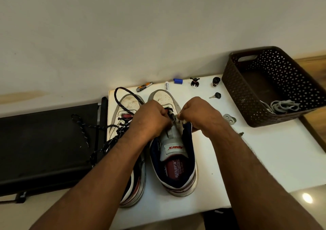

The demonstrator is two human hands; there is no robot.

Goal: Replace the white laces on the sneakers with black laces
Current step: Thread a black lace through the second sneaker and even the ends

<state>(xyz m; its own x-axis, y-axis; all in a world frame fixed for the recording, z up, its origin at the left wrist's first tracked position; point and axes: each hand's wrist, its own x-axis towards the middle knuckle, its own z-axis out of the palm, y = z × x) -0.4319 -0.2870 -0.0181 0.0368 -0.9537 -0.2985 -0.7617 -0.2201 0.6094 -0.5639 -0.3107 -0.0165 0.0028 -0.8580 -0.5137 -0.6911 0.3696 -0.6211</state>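
Two white sneakers stand side by side on a white table (247, 159), toes pointing away from me. The left sneaker (128, 106) carries a black speckled lace (121, 104) that loops over its toe and trails off to the left. Over the right sneaker (174, 159), near the top of its tongue, both hands work close together. My left hand (151, 117) has its fingers curled around a black lace at the eyelets. My right hand (197, 113) pinches the sneaker's white eyelet edge. The fingertips are partly hidden.
A dark brown perforated basket (247, 88) at the back right holds white laces (284, 106). Small items line the table's far edge: a nail clipper (144, 86), a blue cap (177, 80), two figurines (195, 82), a key (215, 95). A black bench-like surface (44, 141) lies to the left.
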